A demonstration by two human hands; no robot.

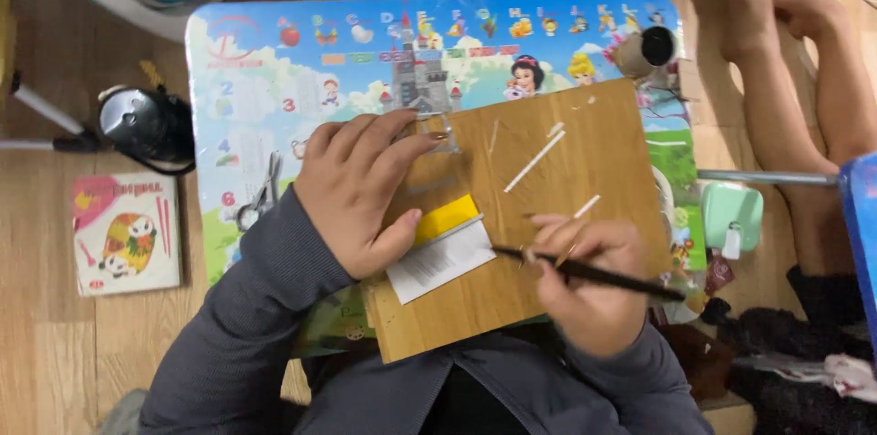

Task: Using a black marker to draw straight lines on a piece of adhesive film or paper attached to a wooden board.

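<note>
My left hand (364, 188) lies flat on a wooden board (566, 179), pressing down a clear plastic strip (438, 138) under the fingers. A yellow piece (448, 216) and a white printed card (441, 261) stick out from beneath the palm. My right hand (589, 284) grips a thin dark tool (603, 276) like a pen, its tip pointing left toward the white card. Thin white slivers (534, 161) lie on the board past both hands.
The board rests on a small picture-printed children's table (274, 79). Scissors (260, 197) lie at its left, a tape roll (644, 51) at the far right corner. A booklet (126, 234) and black device (146, 124) are on the floor left. Another person's bare legs (795, 79) are at right.
</note>
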